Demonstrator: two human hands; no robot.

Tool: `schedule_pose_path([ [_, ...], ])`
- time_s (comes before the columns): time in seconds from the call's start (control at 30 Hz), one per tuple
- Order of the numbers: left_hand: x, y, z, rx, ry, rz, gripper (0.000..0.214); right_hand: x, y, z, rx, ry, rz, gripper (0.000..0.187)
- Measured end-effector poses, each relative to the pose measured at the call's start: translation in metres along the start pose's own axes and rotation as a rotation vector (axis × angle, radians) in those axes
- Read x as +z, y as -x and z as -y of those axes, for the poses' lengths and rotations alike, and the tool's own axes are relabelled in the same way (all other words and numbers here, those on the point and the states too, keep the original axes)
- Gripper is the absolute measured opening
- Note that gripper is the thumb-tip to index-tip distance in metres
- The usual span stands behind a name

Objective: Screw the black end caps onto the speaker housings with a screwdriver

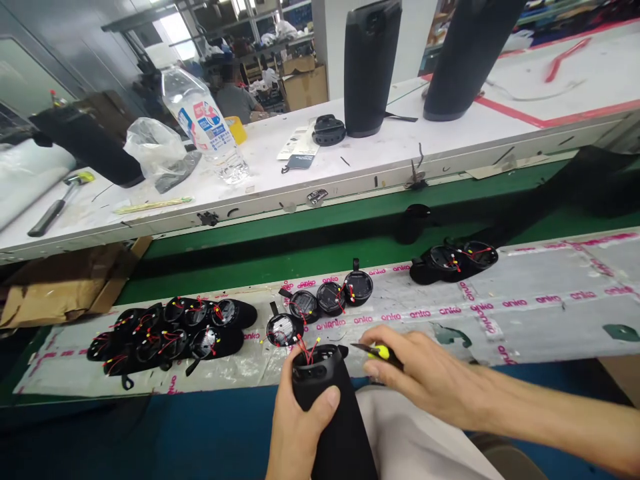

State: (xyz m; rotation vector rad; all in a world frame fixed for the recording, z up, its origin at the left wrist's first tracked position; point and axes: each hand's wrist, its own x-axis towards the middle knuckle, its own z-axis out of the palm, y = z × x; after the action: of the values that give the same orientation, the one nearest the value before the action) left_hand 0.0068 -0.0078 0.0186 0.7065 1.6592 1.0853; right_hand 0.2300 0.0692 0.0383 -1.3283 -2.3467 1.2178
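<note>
The word "anko" is in pink on the clear tape point(420, 314) stuck to the long gray board point(550, 330). It comes again and again, in rows from the middle to the right of the frame. The bottle point(234, 163) at upper left has red and blue writing on its label point(207, 123), and the small dark sticker point(317, 197) at upper middle has pale marks, both too tiny to read.
</note>
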Motion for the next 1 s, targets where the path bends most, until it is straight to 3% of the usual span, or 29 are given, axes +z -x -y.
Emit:
schedule_pose_path([
  [0.13,0.011,0.000,-0.001,0.017,0.003,-0.082,0.088,0.032,0.002,-0.003,0.187,-0.230,0.099,0.058],
  [0.27,0.020,-0.001,-0.001,-0.014,0.073,-0.169,0.089,0.056,-0.010,-0.009,0.145,-0.643,0.043,0.083],
  [0.43,0.014,-0.003,-0.001,0.002,0.443,0.120,0.093,0.061,-0.018,-0.024,0.082,-1.084,0.138,0.091],
  [0.57,0.019,0.004,0.002,-0.016,0.683,0.369,0.090,0.066,-0.015,-0.032,0.075,-1.200,0.253,0.093],
  [0.63,0.024,0.010,0.003,-0.086,0.747,0.419,0.087,0.071,-0.014,-0.035,0.085,-1.239,0.305,0.094],
  [0.73,0.027,0.015,0.000,-0.143,0.738,0.384,0.080,0.076,-0.013,-0.041,0.131,-1.230,0.336,0.086],
  [1.0,0.026,0.004,-0.009,0.008,0.578,0.247,0.070,0.073,-0.016,-0.045,0.199,-1.122,0.289,0.067],
])
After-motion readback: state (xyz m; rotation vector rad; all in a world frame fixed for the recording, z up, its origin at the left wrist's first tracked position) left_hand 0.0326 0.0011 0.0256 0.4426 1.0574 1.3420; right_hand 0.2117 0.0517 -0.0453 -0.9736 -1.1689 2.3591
